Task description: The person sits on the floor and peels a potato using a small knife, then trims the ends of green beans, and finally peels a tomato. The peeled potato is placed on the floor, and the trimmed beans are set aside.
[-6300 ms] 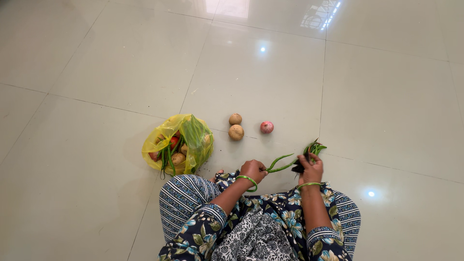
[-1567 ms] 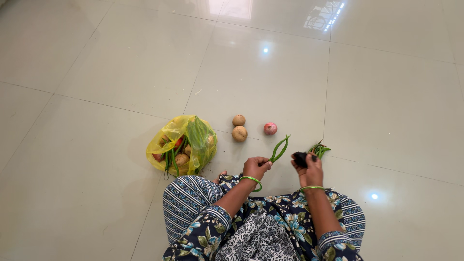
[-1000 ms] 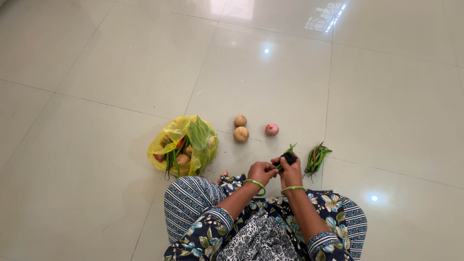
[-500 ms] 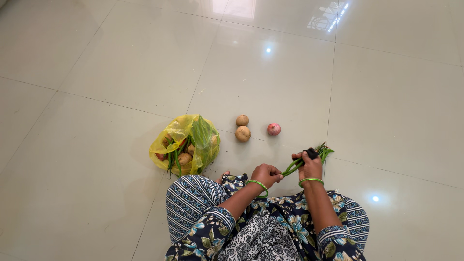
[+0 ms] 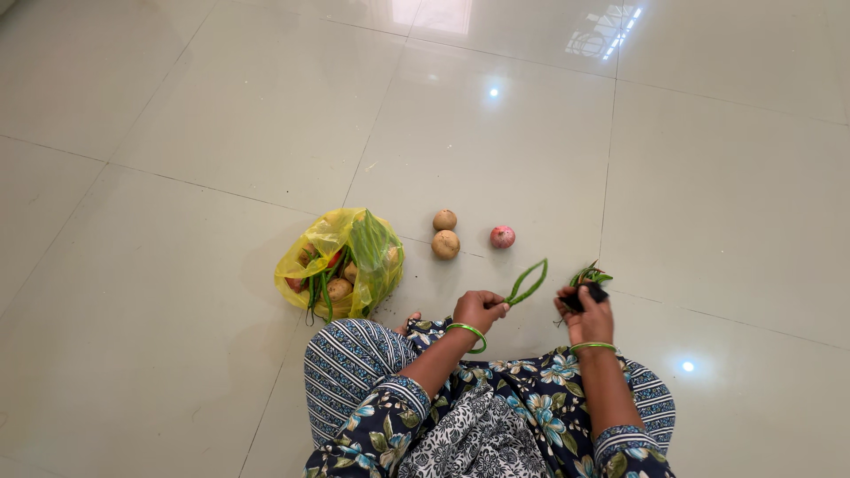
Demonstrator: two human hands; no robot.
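I sit on a pale tiled floor. My left hand (image 5: 479,310) pinches a curved green bean (image 5: 528,281) that sticks up and to the right. My right hand (image 5: 586,312) grips a small dark tool with a black handle (image 5: 576,298), just in front of a small pile of green beans (image 5: 589,274) on the floor. The two hands are apart, roughly a hand's width from each other.
A yellow plastic bag (image 5: 341,263) with potatoes, red vegetables and green beans lies to my left. Two potatoes (image 5: 444,234) and a pink onion (image 5: 502,236) rest on the floor ahead. My patterned dress (image 5: 496,416) covers my knees below.
My hands have moved apart. The left now holds the bean out alone and the right has pulled back with the dark tool toward the bean pile.
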